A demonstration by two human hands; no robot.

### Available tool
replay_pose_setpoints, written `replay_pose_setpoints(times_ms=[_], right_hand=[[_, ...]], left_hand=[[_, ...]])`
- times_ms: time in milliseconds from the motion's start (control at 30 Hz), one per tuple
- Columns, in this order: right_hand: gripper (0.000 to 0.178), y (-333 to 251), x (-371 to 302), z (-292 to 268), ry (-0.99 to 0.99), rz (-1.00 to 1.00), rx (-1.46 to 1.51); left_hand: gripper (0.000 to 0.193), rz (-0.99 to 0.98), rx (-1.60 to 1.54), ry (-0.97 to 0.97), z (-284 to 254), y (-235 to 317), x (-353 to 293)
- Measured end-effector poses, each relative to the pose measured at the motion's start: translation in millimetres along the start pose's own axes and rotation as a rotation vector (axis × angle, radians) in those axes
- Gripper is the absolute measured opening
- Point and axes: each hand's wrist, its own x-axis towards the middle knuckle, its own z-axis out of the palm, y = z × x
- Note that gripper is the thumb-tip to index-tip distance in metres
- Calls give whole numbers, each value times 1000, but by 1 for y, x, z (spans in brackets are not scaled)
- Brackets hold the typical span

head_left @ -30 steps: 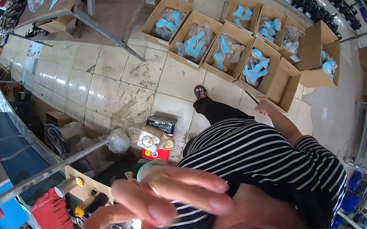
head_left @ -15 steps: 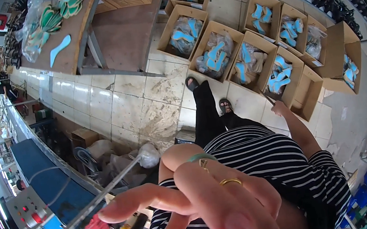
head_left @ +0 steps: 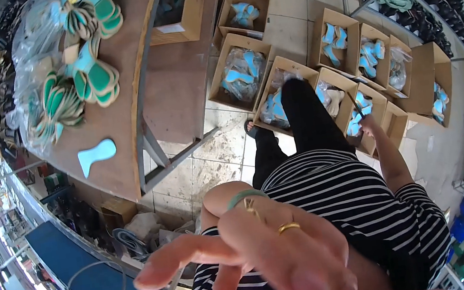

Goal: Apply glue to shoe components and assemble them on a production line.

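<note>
My left hand (head_left: 285, 239) is raised close to the camera, with a gold ring and a green bangle. Its fingers are bent but apart, and nothing shows between them. Low on the right side, my right hand (head_left: 368, 126) is closed around a thin dark stick-like thing (head_left: 355, 103), whose exact kind is too small to make out. That hand appears in front of an open cardboard box (head_left: 379, 108) holding light-blue shoe-sole-shaped pieces (head_left: 361, 114).
A brown table (head_left: 132, 82) at the far left bears stacked green-and-tan insoles (head_left: 95, 75), plastic bags and one light-blue sole piece (head_left: 96, 154). Several open boxes (head_left: 240, 71) stand on the tiled floor. Racks of black shoes (head_left: 414, 16) stand far right; a blue-topped machine (head_left: 92, 274) is near left.
The table and boxes have shifted in view, with the table larger and nearer. One of my legs has swung forward toward the boxes. Both hands keep much the same pose.
</note>
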Motion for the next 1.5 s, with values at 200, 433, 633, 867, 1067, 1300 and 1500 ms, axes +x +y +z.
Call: replay_pose_setpoints(times_ms=[200, 433, 633, 867, 1067, 1300, 1500], right_hand=[[26, -147, 33, -62, 148, -367, -354], [27, -383, 164, -109, 153, -621, -503], [24, -629, 343, -105, 114, -785, -456], [22, -755, 427, -108, 15, -807, -109], [23, -669, 504, -97, -39, -723, -279], [23, -479, 567, -126, -70, -347, -286], [22, -420, 575, -122, -122, -176, -345]], left_hand=[[59, -479, 621, -98, -149, -6, 51], [40, -1069, 1248, 375, -380, -55, 49], [48, -1042, 1115, 773, -640, -155, 75], [57, -1183, 1354, 888, -959, -256, 51], [21, -905, 1523, 1036, -1201, -282, 59], [22, -1048, 1471, 1113, -1387, -316, 27], [23, -824, 1664, 1556, -1413, -341, 12]])
